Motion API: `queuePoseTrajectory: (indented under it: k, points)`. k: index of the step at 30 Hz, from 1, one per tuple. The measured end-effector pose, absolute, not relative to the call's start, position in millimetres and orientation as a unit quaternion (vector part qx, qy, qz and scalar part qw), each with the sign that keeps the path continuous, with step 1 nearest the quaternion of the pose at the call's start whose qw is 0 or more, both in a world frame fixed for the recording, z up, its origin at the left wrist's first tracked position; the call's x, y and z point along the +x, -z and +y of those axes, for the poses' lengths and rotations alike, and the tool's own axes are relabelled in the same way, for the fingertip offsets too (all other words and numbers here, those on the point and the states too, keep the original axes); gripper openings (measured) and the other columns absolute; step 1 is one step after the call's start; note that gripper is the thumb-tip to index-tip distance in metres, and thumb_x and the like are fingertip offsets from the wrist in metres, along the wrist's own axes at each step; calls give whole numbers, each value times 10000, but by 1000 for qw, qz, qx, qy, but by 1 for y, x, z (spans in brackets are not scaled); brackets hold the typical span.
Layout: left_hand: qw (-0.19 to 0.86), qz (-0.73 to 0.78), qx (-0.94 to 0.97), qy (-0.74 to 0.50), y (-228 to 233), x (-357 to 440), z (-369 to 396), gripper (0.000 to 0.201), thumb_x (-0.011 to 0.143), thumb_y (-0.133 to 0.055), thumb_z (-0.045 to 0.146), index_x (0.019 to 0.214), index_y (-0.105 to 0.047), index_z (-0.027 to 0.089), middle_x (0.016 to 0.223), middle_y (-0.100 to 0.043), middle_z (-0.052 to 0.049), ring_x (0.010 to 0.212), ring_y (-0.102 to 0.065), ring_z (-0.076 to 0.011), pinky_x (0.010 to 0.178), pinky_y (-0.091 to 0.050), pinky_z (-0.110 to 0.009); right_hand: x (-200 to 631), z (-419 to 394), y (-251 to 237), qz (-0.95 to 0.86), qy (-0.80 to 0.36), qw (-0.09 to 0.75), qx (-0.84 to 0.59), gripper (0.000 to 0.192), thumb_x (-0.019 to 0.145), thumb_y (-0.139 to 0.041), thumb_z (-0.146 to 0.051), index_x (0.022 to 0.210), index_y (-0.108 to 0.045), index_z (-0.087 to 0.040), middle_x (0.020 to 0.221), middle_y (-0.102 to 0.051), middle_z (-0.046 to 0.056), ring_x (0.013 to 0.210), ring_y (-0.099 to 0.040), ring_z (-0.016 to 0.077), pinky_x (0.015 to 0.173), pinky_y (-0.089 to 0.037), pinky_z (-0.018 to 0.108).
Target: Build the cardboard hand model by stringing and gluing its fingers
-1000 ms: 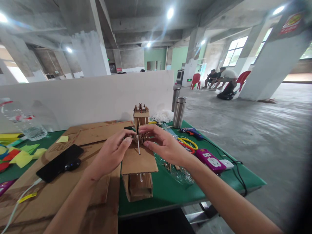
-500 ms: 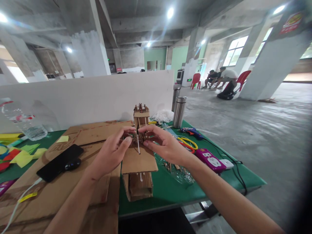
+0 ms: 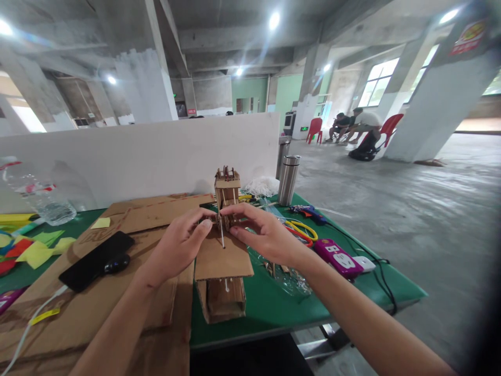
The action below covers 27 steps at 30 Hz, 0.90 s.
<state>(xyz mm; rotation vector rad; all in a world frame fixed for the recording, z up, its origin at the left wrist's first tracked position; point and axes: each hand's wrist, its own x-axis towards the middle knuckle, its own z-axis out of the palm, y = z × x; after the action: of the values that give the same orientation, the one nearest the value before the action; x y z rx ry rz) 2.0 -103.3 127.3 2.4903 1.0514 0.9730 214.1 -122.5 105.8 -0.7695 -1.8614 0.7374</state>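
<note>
We are flanking the stick (image 3: 223,234), which is slanting towards us, with left hand (image 3: 182,244) and nearer right hand (image 3: 263,230), both curled, grasp unclear.

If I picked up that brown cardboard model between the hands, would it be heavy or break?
The brown cardboard model would probably feel light for its size: its near end looks hollow. It might crumple if squeezed hard, since its panels look thin. The slender white stick on it could bend or snap.
</note>
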Motion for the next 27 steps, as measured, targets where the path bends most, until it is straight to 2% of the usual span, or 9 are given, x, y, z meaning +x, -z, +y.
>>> queuePoseTrajectory:
  k: [2,7,10,13,15,19,24,27]
  points:
    - [142,358,862,-330,-126,2,-103,379,993,-342,352,1091,-674,197,1046,-712,-66,976,-642,-225,884,-485,-356,214,-122,-106,-759,-315,468,-324,323,894,-552,-205,1214,-592,-218,1151,-667,55,1019,-637,184,920,-531,376]
    - [173,360,846,-353,-124,1,-105,354,1004,-366,369,1250,-581,234,1224,-661,-57,1126,-604,-218,983,-450,-351,214,-123,-105,-755,-309,485,-315,369,888,-549,-186,1254,-554,-226,1210,-633,64,1034,-623,181,915,-533,373]
    - [162,362,853,-340,-126,2,-105,349,1006,-355,367,1190,-612,221,1160,-682,-56,1057,-621,-215,931,-458,-346,214,-123,-104,-761,-294,490,-307,364,883,-540,-170,1240,-557,-239,1214,-613,58,1041,-610,176,916,-530,359]
    - [153,364,860,-323,-126,3,-104,372,1003,-333,360,1113,-644,190,1077,-694,-69,995,-627,-223,887,-460,-357,214,-123,-104,-765,-292,473,-327,323,892,-545,-198,1213,-578,-218,1134,-637,68,1011,-616,187,903,-527,371]
    - [162,364,857,-327,-125,3,-104,372,1005,-332,362,1138,-632,188,1110,-684,-76,1025,-619,-224,911,-452,-360,214,-123,-104,-759,-299,471,-335,332,898,-550,-210,1229,-563,-205,1122,-638,76,984,-621,186,887,-530,373]
    - [192,340,846,-364,-123,2,-105,344,1005,-369,356,1253,-569,228,1235,-646,-60,1134,-588,-214,989,-430,-342,214,-122,-103,-762,-293,494,-301,357,898,-544,-176,1252,-542,-227,1228,-595,74,1024,-604,175,897,-525,357]
    - [165,357,857,-333,-125,2,-105,368,1001,-344,364,1133,-642,194,1078,-686,-64,990,-622,-225,889,-454,-355,214,-121,-102,-775,-264,479,-318,306,897,-540,-179,1198,-577,-212,1169,-621,85,1068,-596,212,933,-506,415]
    - [176,361,852,-336,-123,3,-103,369,1002,-345,377,1153,-631,201,1111,-677,-71,1037,-612,-235,933,-440,-374,214,-122,-101,-762,-284,484,-324,341,904,-541,-204,1245,-538,-215,1213,-595,93,1035,-605,202,913,-521,407]
